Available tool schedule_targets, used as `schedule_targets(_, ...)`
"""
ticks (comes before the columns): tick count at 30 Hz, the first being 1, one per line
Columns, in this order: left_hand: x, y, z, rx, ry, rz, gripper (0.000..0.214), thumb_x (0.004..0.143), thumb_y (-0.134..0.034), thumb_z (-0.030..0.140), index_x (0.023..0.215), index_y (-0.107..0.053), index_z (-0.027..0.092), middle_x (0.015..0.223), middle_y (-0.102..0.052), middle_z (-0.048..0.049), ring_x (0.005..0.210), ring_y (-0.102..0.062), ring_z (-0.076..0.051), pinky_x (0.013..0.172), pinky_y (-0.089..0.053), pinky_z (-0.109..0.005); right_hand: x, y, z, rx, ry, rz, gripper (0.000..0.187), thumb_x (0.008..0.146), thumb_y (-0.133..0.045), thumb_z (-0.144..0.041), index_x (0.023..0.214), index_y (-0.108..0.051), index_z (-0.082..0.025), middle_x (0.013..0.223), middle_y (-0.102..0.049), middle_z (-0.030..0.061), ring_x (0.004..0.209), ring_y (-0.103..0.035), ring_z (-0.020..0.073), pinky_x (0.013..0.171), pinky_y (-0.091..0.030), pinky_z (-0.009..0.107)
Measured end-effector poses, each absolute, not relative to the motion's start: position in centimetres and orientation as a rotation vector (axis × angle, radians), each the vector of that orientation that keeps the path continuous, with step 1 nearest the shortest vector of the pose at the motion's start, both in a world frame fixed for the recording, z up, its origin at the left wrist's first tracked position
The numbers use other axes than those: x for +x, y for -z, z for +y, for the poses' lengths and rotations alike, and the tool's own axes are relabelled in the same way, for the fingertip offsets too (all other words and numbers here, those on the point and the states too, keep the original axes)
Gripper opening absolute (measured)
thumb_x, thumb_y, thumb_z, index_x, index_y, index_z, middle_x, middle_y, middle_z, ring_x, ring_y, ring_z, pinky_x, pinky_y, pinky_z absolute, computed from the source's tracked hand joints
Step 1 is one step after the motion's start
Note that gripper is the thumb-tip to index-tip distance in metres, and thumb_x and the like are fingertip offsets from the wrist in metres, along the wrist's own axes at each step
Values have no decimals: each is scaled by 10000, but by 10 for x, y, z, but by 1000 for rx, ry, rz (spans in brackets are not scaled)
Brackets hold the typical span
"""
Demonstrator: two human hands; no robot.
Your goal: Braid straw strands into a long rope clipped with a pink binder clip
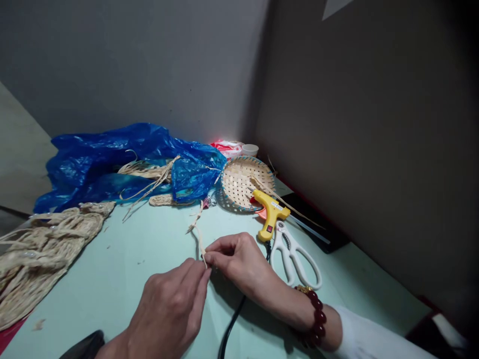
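A thin strip of pale straw (199, 238), with a knot-like bump near its upper part, runs down to my fingertips. My left hand (170, 299) pinches its lower end between thumb and forefinger. Just above, my right hand (239, 262) grips the same strip between thumb and index finger, so the two hands nearly touch. A beaded dark red bracelet (318, 316) circles my right wrist. Beyond the right hand lie a yellow glue gun (271, 212) and white-handled scissors (288, 254). The glue gun's tip rests at the rim of a round woven basket (245, 182).
A blue plastic bag (101, 149) holding straw strands (149, 172) lies at the back left. Braided straw pieces (48, 254) cover the left side. A black cord (232, 326) runs beneath my right hand. A small white cup (250, 149) stands behind the basket, near the walls.
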State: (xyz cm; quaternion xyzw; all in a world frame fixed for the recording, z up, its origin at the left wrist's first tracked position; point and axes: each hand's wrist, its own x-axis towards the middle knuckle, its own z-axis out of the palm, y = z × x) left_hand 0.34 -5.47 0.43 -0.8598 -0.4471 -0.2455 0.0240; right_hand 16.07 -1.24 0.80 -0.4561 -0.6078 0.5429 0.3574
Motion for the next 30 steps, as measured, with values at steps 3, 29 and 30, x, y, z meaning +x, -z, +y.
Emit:
schedule_targets(3, 0, -7, -53, -2716, 834, -1566, 287, 956, -381, 227, 726, -552, 214, 623, -561, 14, 510, -569, -150, 506, -414, -260, 161, -11, -10, -1145, -1444, -1479, 141, 722, -615, -179, 707, -731, -101, 576, -614, 4, 524, -463, 85, 498, -339, 186)
schedule_targets(29, -6, 4, -17, -2429, 1935, -3034, 369, 734, -670, 487, 746, -696, 118, 407, -499, 45, 334, -385, -75, 365, -287, -189, 153, -14, -13, -1112, -1112, -1867, 326, 837, -454, -62, 832, -759, -174, 725, -722, 30, 663, -616, 137, 658, -416, 212)
schedule_targets(30, -7, 3, -16, -2421, 1887, -3009, 362, 732, -670, 480, 748, -697, 120, 393, -492, 49, 324, -388, -79, 362, -290, -192, 152, -16, -13, -1076, -1141, -1864, 345, 838, -441, -48, 860, -758, -181, 747, -726, 25, 689, -624, 136, 681, -421, 208)
